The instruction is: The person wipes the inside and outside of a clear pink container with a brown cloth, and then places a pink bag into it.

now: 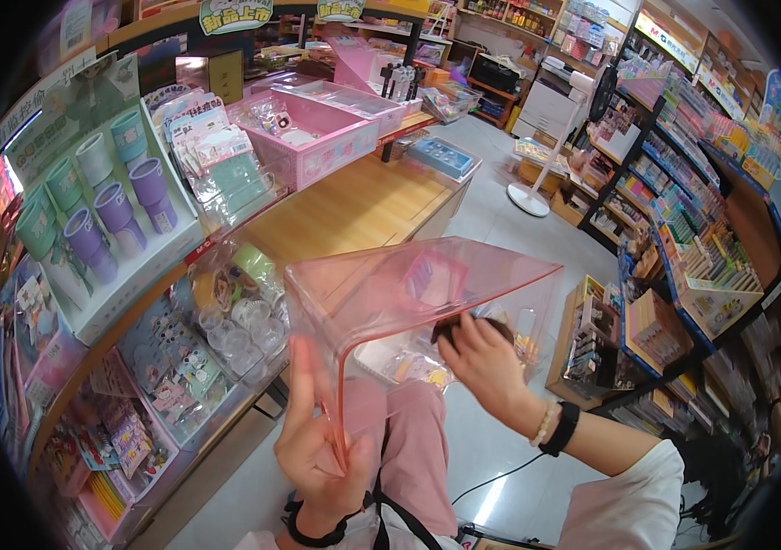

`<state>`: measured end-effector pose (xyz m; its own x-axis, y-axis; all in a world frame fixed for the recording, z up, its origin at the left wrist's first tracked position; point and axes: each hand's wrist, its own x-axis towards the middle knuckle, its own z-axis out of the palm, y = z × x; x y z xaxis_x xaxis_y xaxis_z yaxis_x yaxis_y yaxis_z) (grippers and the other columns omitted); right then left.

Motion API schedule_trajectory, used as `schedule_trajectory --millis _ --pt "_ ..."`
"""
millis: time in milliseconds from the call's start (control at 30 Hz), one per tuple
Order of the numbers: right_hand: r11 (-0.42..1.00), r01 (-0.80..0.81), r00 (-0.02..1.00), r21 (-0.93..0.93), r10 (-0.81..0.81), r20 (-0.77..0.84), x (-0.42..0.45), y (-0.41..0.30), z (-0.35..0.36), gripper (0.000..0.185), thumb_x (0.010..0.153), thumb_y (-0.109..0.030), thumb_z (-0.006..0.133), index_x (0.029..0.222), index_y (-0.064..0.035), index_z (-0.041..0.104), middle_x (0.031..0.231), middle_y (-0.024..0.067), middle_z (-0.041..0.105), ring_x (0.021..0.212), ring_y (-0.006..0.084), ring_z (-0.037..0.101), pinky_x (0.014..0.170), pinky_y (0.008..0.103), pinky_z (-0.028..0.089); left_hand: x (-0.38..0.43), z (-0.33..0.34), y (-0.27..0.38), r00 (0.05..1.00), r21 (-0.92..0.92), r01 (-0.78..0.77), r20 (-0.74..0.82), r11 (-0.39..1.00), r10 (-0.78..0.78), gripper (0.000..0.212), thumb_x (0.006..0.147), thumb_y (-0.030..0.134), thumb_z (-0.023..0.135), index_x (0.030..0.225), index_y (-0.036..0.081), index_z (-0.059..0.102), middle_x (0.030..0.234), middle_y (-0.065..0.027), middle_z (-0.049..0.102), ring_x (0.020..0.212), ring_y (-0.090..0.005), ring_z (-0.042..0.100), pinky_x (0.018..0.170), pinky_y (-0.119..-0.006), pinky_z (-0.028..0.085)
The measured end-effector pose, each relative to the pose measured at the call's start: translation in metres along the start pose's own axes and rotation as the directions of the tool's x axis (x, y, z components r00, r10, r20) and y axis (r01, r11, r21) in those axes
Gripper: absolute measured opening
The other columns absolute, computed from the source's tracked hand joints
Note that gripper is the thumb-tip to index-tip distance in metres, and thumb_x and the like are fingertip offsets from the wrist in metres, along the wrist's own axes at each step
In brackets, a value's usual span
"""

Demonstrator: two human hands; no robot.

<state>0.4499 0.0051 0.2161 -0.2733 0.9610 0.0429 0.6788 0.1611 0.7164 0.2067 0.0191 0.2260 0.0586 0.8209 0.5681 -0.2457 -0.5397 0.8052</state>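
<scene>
A see-through pink plastic box (376, 282) is tilted above my lap, its red-tinted rim facing me. My left hand (325, 440) grips its left wall, thumb on one side and fingers spread along the other. At the box's opening, my right hand (483, 364) has its fingers curled on a dark brown item (442, 333), perhaps a cloth, mostly hidden by the fingers. A white tray (373, 354) with small yellow packaged items (425, 371) shows beyond the box, near my knees.
On the left, a shelf holds a display of green and purple tubes (115, 206), a pink box (314, 155) and a bin of clear plastic cups (246, 330). A bare wooden surface (335, 206) lies ahead. A white fan (545, 165) and pen racks (720, 254) stand right.
</scene>
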Motion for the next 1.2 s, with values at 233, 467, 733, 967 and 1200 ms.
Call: schedule_trajectory --millis 233,467,733,967,1200 --pt "0.975 -0.221 0.944 0.027 0.221 -0.244 0.021 0.049 -0.032 0.051 0.079 -0.017 0.054 0.125 0.0049 0.051 0.127 0.0203 0.054 0.132 0.0345 0.037 0.111 0.0401 0.029 0.001 -0.004 0.010 0.999 0.050 -0.052 0.008 0.997 0.052 0.036 0.074 0.010 0.060 0.056 -0.005 0.033 0.137 -0.0465 0.028 0.134 -0.0524 0.029 0.103 -0.051 0.033" --pt "0.997 -0.034 0.990 0.065 0.042 -0.132 -0.007 0.017 -0.005 0.045 0.078 -0.018 0.054 0.116 0.0053 0.057 0.125 0.0208 0.056 0.129 0.0342 0.042 0.111 0.0399 0.029 0.001 -0.008 0.005 0.989 0.360 -0.145 0.060 0.922 0.132 0.031 0.068 0.019 0.066 0.054 0.003 0.043 0.136 -0.0287 0.047 0.121 -0.0386 0.041 0.108 -0.053 0.024" --pt "0.990 -0.118 0.985 0.083 0.127 -0.116 -0.014 0.023 -0.016 0.041 0.075 -0.017 0.058 0.114 -0.0057 0.061 0.127 0.0089 0.056 0.131 0.0283 0.040 0.111 0.0432 0.028 -0.004 -0.004 -0.009 0.981 0.362 -0.104 -0.114 0.926 0.155 0.026 0.061 0.021 0.071 0.055 0.008 0.049 0.097 -0.0084 0.051 0.102 -0.0307 0.041 0.100 -0.055 0.032" --pt "0.964 -0.262 0.921 0.049 0.265 -0.286 -0.004 0.035 -0.036 0.041 0.074 -0.016 0.058 0.114 -0.0076 0.062 0.121 0.0082 0.057 0.129 0.0267 0.043 0.108 0.0461 0.029 -0.003 -0.012 -0.009 0.982 0.185 -0.002 -0.183 0.983 0.036 0.025 0.063 0.021 0.072 0.058 0.008 0.052 0.092 -0.0074 0.043 0.092 -0.0250 0.043 0.098 -0.052 0.035" --pt "0.992 0.115 0.992 0.051 -0.112 -0.053 -0.020 -0.010 -0.011 0.034 0.079 -0.018 0.056 0.108 -0.0030 0.063 0.118 0.0100 0.061 0.127 0.0309 0.042 0.106 0.0429 0.032 0.003 -0.001 -0.006 0.914 0.030 -0.006 -0.406 1.000 0.018 0.025 0.071 0.022 0.067 0.061 0.005 0.052 0.103 -0.0121 0.042 0.094 -0.0212 0.041 0.094 -0.040 0.033"
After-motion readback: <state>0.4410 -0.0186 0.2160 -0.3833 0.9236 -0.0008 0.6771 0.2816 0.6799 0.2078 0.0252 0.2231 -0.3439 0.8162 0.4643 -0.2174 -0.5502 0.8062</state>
